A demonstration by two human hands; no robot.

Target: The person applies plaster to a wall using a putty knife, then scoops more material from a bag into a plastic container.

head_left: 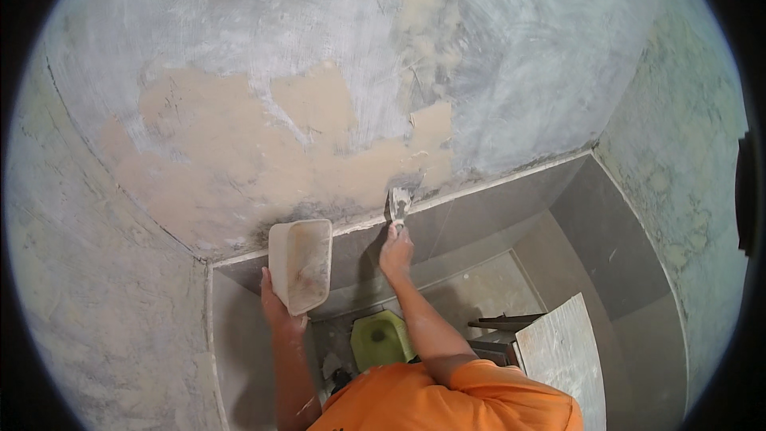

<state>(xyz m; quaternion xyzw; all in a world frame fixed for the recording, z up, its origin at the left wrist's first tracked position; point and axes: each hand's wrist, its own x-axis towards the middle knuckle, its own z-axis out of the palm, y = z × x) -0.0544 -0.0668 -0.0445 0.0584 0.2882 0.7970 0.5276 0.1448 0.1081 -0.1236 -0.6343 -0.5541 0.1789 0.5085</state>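
Note:
A putty knife (400, 203) with a smeared blade is gripped by its handle in my right hand (396, 254). Its blade is at the lower part of the wall, just above the tile edge; whether it presses on the surface I cannot tell. My left hand (281, 306) holds a white rectangular tub (300, 266) from below and the side, tilted, with tan residue inside. Ahead, the grey wall (542, 56) carries a broad patch of beige putty (215, 144), with a ragged edge and thinner smears higher up.
Grey tiles (471, 219) run along the wall's lower part, topped by a pale ledge (479, 188). Below me sits a green squat toilet pan (381, 341). A pale board (562, 359) on dark supports stands at my right. Side walls (88, 271) close in on both sides.

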